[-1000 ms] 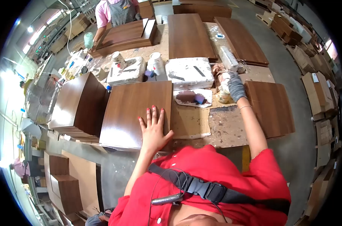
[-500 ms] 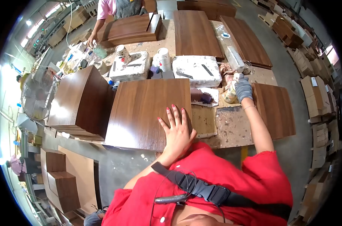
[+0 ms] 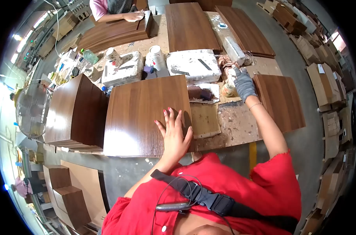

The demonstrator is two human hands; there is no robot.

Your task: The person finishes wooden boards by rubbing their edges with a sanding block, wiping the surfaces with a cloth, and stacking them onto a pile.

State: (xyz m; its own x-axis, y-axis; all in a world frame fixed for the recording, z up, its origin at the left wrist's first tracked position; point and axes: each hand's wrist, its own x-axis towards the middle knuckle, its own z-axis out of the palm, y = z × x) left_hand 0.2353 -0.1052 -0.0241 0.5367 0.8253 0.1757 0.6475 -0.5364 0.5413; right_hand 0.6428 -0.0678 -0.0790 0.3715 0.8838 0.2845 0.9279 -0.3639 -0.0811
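My left hand point(image 3: 173, 135), bare with red nails, lies with spread fingers on the top brown wood-grain panel point(image 3: 146, 103) of a stack at the table's front. My right hand point(image 3: 245, 85) wears a grey glove, its fingers curled round a pale stained rag point(image 3: 231, 72). Part of the rag is hidden by the glove. Just left of the glove stands a pale container point(image 3: 228, 91), partly covered. A smaller stack of brown panels point(image 3: 280, 102) is close to the right of my gloved hand.
White stained blocks point(image 3: 194, 66) stand behind the front panel, with white cups point(image 3: 156, 55) nearby. Taller stacked panels point(image 3: 88, 109) are at left, beside a fan point(image 3: 32, 109). Across the table, a person's hand point(image 3: 134, 15) rests on other panels. A green-capped bottle point(image 3: 89, 56) stands there.
My view has shifted slightly. My left hand stays flat on the panel; my gloved hand stays by the container, its fingers turned slightly. The other person's hand went from the bottle to their panels.
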